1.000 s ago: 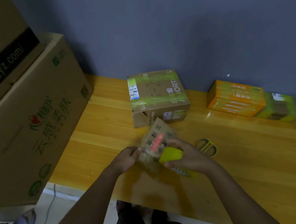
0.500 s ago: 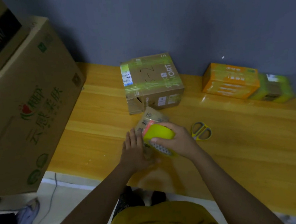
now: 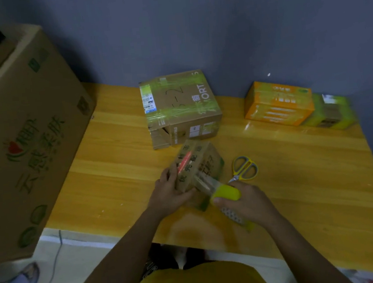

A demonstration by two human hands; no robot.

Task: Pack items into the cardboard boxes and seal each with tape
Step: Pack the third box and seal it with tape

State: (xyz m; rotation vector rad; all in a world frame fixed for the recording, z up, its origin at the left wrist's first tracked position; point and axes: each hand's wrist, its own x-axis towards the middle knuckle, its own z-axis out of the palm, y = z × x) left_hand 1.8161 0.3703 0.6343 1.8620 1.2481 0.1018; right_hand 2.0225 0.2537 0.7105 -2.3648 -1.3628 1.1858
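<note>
Against a grey-blue wall (image 3: 238, 32), yellow wooden table (image 3: 119, 171) bears scissors (image 3: 244, 168).

The counter (image 3: 115, 172) is showing yellow-orange wood grain. At 12 o'clock, a brown box (image 3: 180, 107) is wearing green tape bands. At 2 o'clock, an orange carton (image 3: 278, 104) is sitting beside a green-wrapped one (image 3: 332, 112). Scissors (image 3: 244, 168) are showing yellow-and-grey handles. The tape dispenser (image 3: 226, 194) is glowing lime yellow.
</note>
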